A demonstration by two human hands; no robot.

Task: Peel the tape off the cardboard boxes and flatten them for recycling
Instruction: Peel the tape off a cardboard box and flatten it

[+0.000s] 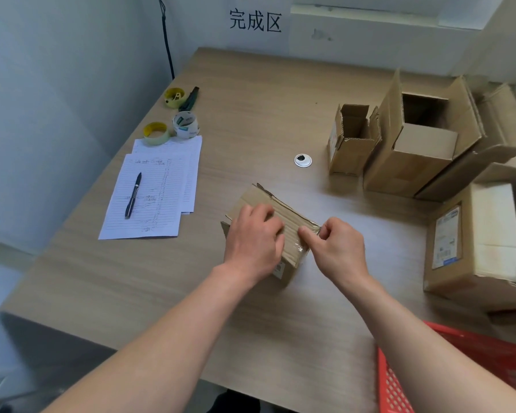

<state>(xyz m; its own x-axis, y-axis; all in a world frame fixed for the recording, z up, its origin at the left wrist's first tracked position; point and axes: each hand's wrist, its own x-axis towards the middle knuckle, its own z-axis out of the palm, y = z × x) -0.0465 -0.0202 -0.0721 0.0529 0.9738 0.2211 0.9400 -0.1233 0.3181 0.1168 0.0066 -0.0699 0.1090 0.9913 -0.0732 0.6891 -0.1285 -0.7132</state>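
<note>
The small cardboard box (283, 217) lies on its side on the table (251, 93), directly under both hands; the left hand (255, 234) rests on top of it with fingers spread and laid flat over the upper face, pressing it down rather than gripping; the right hand (337, 245) sits at the box's right-hand edge, thumb and forefinger pinched together on a strip of clear tape (310, 231) that runs along that edge, the other fingers curled in behind. The far end of the box, beyond the left hand's fingertips, shows ragged open flaps.

Beyond the right hand, further across the table, stand two opened boxes side by side: a narrow open box (350, 144) and, just beside it on the right, a taller open box (414, 144) with its flaps up; to the right of the right hand sits a closed box with a label (471, 242); near the right forearm a red basket (405, 377) shows at the table's edge.

To the left of the left hand lie lined sheets of paper (155, 189) with a pen (133, 195) on them; beyond those, rolls of tape (185, 125) sit near the table's far-left edge; a round cable grommet (303, 160) lies in the tabletop beyond both hands.
</note>
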